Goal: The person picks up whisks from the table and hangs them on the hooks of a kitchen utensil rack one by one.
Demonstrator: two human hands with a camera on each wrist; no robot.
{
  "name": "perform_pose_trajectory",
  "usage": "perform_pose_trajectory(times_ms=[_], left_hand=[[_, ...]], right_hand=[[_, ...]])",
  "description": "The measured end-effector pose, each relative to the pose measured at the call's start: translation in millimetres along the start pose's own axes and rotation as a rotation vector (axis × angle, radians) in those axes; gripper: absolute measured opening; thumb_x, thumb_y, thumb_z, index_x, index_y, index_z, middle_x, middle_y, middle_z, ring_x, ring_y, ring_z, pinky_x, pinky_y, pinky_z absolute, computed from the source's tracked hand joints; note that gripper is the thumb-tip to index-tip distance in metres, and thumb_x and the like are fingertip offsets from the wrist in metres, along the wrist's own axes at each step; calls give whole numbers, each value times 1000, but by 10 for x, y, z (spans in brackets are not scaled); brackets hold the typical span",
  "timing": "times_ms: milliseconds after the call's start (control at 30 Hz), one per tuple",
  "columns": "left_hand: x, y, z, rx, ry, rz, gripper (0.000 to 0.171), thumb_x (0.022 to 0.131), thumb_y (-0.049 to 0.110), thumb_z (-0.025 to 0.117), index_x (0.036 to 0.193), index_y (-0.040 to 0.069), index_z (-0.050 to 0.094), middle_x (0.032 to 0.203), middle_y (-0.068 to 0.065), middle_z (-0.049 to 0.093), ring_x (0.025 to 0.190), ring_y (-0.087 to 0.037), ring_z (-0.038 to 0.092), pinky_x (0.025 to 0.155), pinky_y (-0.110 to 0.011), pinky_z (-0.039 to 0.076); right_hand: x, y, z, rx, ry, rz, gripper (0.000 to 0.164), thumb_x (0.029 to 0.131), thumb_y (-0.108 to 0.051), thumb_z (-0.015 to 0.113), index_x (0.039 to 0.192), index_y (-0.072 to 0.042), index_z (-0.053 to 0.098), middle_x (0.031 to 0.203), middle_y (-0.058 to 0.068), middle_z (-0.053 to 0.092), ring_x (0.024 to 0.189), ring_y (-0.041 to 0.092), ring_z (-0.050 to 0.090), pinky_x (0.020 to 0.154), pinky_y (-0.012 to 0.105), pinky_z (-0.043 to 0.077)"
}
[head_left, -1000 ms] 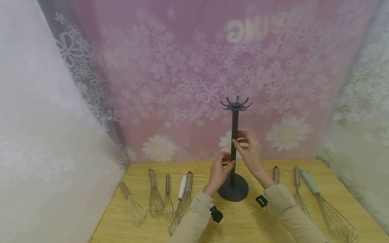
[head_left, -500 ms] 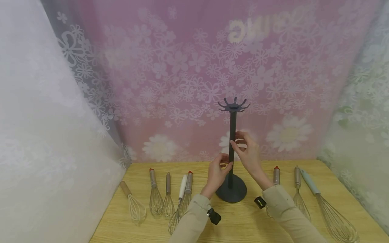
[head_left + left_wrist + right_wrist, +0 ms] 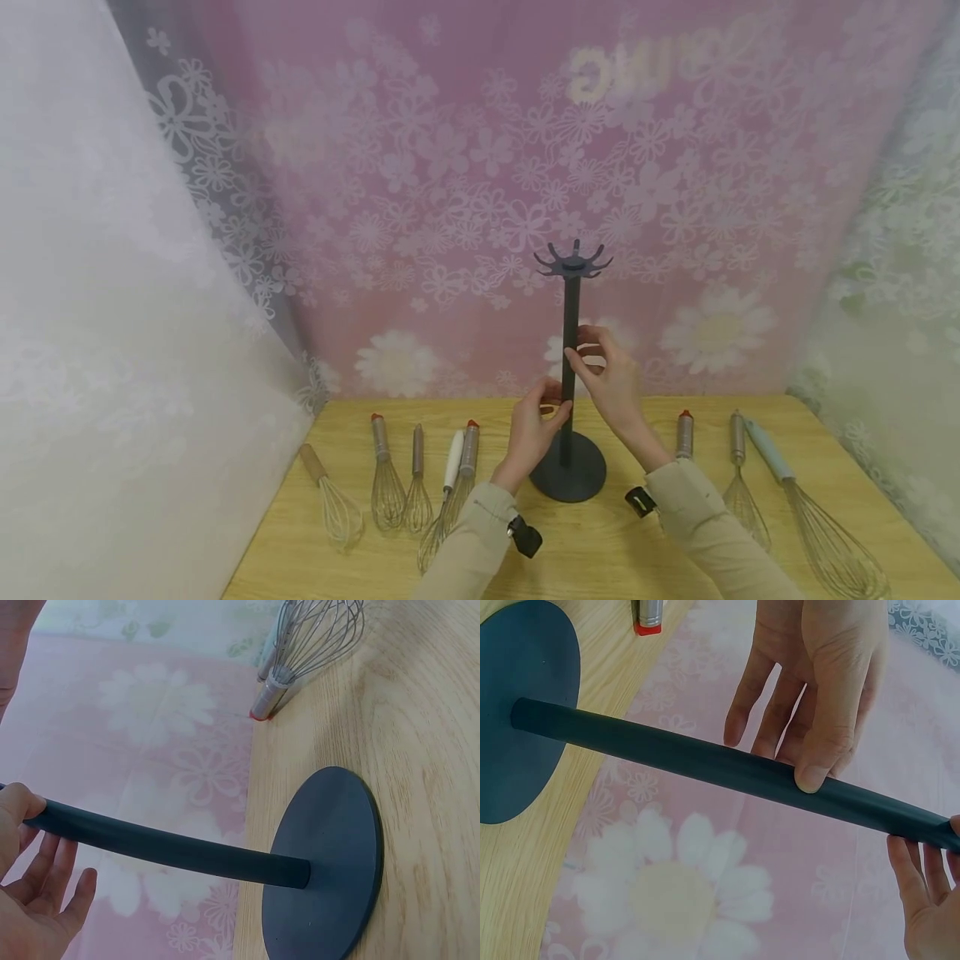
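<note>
A dark utensil stand (image 3: 567,471) stands upright on its round base, with a straight pole and a ring of curved hooks on top. Low on the pole, my left hand (image 3: 536,429) pinches it between thumb and fingers. Higher up, my right hand (image 3: 611,379) grips the same pole from the other side. In the left wrist view the left hand (image 3: 37,885) holds the pole above the base (image 3: 322,855). The right wrist view has both hands on the pole: left hand (image 3: 814,690) nearer the base, right hand (image 3: 934,900) at the edge.
Several whisks lie on the wooden table (image 3: 585,558). To the left are a wooden-handled whisk (image 3: 330,500), a red-tipped whisk (image 3: 386,475) and a white-handled one (image 3: 453,462). On the right lies a large blue-handled whisk (image 3: 817,517). A flowered pink curtain (image 3: 480,208) hangs behind.
The stand has shifted a little to the left across the table, and both hands have moved along with it, keeping their grip on the pole.
</note>
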State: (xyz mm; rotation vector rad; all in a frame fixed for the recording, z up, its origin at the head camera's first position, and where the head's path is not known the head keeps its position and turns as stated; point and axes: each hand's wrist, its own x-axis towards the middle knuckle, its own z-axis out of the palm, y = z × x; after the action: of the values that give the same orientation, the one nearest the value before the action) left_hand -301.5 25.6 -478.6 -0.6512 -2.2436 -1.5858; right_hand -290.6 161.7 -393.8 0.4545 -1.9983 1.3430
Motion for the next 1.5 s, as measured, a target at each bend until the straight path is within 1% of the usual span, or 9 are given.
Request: perform_pose_trajectory(times_ms=[133, 267, 367, 533, 733, 867, 1100, 1300, 1500], left_hand=[[-7, 6, -23, -2, 8, 2, 19, 97, 14, 71, 114, 13, 65, 105, -6, 72, 94, -14, 71, 87, -40, 60], [-20, 12, -48, 1, 10, -7, 19, 97, 13, 71, 115, 13, 65, 106, -6, 72, 95, -15, 71, 88, -40, 60], [-32, 17, -65, -3, 10, -12, 20, 97, 13, 71, 116, 13, 66, 106, -6, 72, 95, -16, 71, 88, -42, 59], [-59, 24, -93, 2, 15, 4, 21, 97, 13, 70, 117, 11, 65, 105, -8, 71, 94, -19, 71, 88, -45, 59], [-94, 36, -142, -10, 9, -14, 22, 97, 12, 70, 118, 11, 65, 106, -8, 71, 95, -19, 70, 89, -45, 59], [-115, 26, -159, -14, 19, -1, 22, 97, 12, 70, 119, 10, 65, 105, -9, 71, 94, -19, 71, 89, -48, 58], [-154, 31, -193, -9, 36, 5, 20, 96, 12, 71, 116, 9, 66, 102, -8, 71, 93, -19, 71, 88, -46, 59], [-190, 56, -234, -22, 32, -10, 19, 97, 13, 70, 115, 9, 66, 103, -9, 71, 94, -21, 71, 88, -50, 59], [-225, 70, -259, -30, 27, -16, 19, 97, 13, 71, 115, 9, 66, 103, -9, 71, 94, -20, 71, 88, -44, 59]], right_hand=[[-2, -3, 19, 22, 0, -16, 33, 93, -6, 73, 125, -1, 64, 112, 18, 68, 92, 36, 71, 71, 4, 50], [-8, -7, 38, 22, -12, -17, 33, 93, -6, 73, 124, -1, 64, 112, 17, 68, 92, 34, 70, 72, 6, 51], [-14, -9, 46, 24, -20, -14, 32, 94, -7, 73, 124, -1, 63, 111, 16, 68, 92, 33, 70, 72, 8, 53], [-24, -18, 65, 45, -30, -21, 31, 94, -8, 72, 124, -2, 63, 111, 15, 68, 91, 33, 71, 71, 10, 55], [-39, -49, 102, 37, -21, -35, 32, 92, -5, 74, 122, -1, 64, 109, 17, 68, 89, 34, 71, 70, 11, 55], [-54, -140, 122, 26, -14, -34, 32, 91, 1, 73, 122, 3, 63, 108, 22, 67, 89, 40, 70, 70, 5, 51], [-91, -500, 79, 18, -21, -47, 30, 91, 5, 71, 119, 9, 62, 105, 25, 68, 87, 41, 70, 71, 4, 50], [-115, -534, 96, 33, -27, -43, 30, 91, 5, 71, 119, 8, 62, 104, 24, 68, 87, 40, 70, 72, 6, 51], [-133, -568, 89, 46, -54, 1, 30, 93, 3, 70, 121, 8, 62, 106, 24, 67, 90, 39, 69, 72, 7, 52]])
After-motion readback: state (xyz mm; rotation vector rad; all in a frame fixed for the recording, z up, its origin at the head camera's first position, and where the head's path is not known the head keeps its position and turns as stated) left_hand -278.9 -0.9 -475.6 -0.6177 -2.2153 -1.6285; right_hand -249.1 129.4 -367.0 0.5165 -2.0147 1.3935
